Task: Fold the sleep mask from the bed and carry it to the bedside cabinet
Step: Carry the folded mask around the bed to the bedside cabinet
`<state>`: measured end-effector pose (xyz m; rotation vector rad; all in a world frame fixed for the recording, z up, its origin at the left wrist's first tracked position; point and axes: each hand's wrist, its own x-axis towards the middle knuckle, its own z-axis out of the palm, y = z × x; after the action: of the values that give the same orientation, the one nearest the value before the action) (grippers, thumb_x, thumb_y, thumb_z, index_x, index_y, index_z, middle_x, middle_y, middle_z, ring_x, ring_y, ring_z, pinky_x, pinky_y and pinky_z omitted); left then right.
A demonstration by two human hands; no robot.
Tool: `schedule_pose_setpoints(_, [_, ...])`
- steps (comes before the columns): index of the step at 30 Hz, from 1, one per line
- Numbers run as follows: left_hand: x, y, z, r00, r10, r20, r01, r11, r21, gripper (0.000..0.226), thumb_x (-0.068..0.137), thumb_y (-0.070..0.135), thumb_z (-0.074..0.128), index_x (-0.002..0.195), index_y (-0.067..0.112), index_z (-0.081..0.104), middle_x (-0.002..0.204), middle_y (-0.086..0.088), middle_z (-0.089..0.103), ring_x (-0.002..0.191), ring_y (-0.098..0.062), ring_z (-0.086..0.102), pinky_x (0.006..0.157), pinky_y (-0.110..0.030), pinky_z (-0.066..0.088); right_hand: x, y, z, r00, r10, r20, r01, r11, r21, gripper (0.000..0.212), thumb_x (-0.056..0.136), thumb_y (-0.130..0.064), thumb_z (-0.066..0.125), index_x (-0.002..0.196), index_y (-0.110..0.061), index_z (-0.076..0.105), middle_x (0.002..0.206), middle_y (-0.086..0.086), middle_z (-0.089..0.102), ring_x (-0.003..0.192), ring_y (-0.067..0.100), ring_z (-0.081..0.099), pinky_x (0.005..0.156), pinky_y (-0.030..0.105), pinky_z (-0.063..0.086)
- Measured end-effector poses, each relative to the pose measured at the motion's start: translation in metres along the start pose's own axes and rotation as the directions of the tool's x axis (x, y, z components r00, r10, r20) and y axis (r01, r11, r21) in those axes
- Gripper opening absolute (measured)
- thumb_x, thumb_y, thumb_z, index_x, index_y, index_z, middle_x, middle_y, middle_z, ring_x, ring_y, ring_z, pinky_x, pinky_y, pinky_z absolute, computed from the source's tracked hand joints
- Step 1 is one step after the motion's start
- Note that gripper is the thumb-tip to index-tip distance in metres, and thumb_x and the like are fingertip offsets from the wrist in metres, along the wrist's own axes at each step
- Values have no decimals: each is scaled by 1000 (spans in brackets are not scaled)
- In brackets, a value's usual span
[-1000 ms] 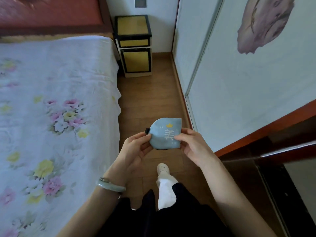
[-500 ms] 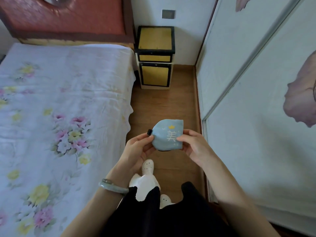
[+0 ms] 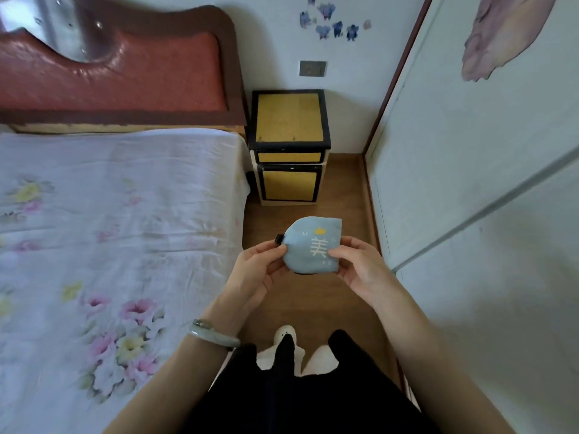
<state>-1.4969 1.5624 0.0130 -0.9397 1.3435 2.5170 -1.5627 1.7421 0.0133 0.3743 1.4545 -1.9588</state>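
Observation:
The light blue sleep mask, folded in half with a white character and a small yellow crown on it, is held up over the wooden floor. My left hand pinches its left edge beside a small black strap buckle. My right hand pinches its right edge. The bedside cabinet, yellow with black trim, stands ahead against the wall, just past the mask. The bed with a floral sheet lies on my left.
A white sliding wardrobe door runs along the right side, leaving a narrow strip of wooden floor between it and the bed. A red padded headboard stands behind the bed. My feet in white slippers are below.
I have walked forward along the bed, so the cabinet appears larger and closer. Both hands keep the same hold on the folded mask.

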Motion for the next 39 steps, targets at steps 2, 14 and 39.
schedule_pose_setpoints(2, [21, 20, 3, 1000, 6, 15, -6, 1000, 14, 12, 90, 1, 56, 91, 4, 68, 79, -5, 77, 73, -15, 74, 62, -24, 59, 21, -15, 9, 1000, 0, -3, 0, 1000, 14, 21, 78, 7, 60, 95, -4, 64, 78, 5, 76, 74, 18, 72, 56, 24, 55])
schedule_pose_setpoints(14, [172, 112, 23, 999, 11, -39, -13, 999, -43, 11, 89, 1, 58, 96, 1, 66, 84, -9, 76, 77, -18, 74, 61, -25, 58, 178, -111, 41, 999, 15, 29, -14, 1000, -14, 24, 79, 8, 59, 99, -4, 64, 85, 8, 74, 74, 17, 72, 57, 24, 55])
schedule_pose_setpoints(39, [452, 303, 67, 994, -18, -106, 7, 995, -103, 12, 92, 1, 53, 97, 0, 63, 80, -7, 77, 74, -16, 74, 63, -25, 59, 472, -300, 112, 994, 96, 44, -93, 994, -54, 29, 81, 9, 56, 108, -1, 59, 103, 16, 68, 93, 28, 67, 71, 31, 57])
